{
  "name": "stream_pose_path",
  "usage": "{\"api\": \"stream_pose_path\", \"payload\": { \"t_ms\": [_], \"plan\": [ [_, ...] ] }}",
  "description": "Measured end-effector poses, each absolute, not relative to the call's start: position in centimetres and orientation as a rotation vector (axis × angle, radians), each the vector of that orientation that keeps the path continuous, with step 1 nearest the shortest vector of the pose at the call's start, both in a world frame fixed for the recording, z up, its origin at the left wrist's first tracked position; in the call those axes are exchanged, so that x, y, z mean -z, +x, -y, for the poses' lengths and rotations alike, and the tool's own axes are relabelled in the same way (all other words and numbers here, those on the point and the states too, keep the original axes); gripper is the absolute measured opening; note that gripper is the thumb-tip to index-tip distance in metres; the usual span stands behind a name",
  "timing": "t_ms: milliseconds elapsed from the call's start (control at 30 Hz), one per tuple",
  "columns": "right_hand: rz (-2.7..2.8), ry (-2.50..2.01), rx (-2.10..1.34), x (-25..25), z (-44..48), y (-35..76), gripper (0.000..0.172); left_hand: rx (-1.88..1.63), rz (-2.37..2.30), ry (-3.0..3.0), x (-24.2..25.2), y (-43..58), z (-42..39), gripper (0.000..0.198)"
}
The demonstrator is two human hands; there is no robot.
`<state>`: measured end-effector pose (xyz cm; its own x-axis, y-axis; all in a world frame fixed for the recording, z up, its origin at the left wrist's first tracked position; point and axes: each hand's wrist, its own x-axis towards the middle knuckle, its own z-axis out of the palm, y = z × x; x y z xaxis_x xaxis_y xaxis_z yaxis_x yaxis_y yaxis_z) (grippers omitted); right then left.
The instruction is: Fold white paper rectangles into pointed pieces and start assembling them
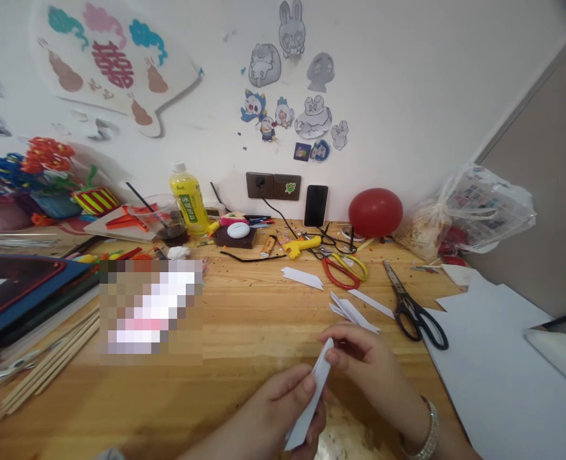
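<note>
A narrow folded strip of white paper (312, 404) is held over the wooden table, slanting up to the right. My left hand (290, 399) is closed around its lower and middle part, thumb on top. With thumb and fingers, my right hand (354, 351) pinches the strip's upper end. Just beyond the hands lie folded white paper pieces (352, 313), a flat paper strip (372, 303) and another folded piece (302, 278). Black-handled scissors (410, 313) rest to the right, and scissors with red and yellow handles (343, 273) sit farther back.
White paper sheets (508, 377) cover the right side. Wooden sticks (53, 361) lie at left. Along the back stand a yellow drink bottle (188, 198), a plastic cup (170, 227), a phone (316, 206) and a red balloon (375, 212). A yellow glue gun (302, 245) lies among cords.
</note>
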<state>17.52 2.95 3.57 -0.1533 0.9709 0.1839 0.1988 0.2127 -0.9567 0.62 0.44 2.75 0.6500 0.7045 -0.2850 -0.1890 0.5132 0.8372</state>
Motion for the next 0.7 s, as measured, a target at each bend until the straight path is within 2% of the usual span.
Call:
{"api": "stream_pose_path", "payload": {
  "t_ms": [167, 300, 500, 700],
  "plan": [
    [1.579, -1.129, -1.02, -3.3, -2.9, 17.6, 0.031, -0.632, -0.676, 1.027, -2.3, 0.6, -0.3, 0.042],
    [1.795, -1.03, -0.938, -3.5, -3.2, 18.4, 0.032, -0.721, -0.852, 1.527, -2.7, 0.2, -0.4, 0.024],
    [2.281, -0.952, -0.741, -4.3, -3.8, 19.3, 0.032, -0.63, -1.093, 1.96, -2.5, -0.2, -0.9, 0.026],
    [2.365, -0.836, -0.589, -4.0, -3.7, 19.3, 0.04, -0.561, -1.173, 2.196, -1.8, -0.3, -0.8, 0.024]
  ]
}}
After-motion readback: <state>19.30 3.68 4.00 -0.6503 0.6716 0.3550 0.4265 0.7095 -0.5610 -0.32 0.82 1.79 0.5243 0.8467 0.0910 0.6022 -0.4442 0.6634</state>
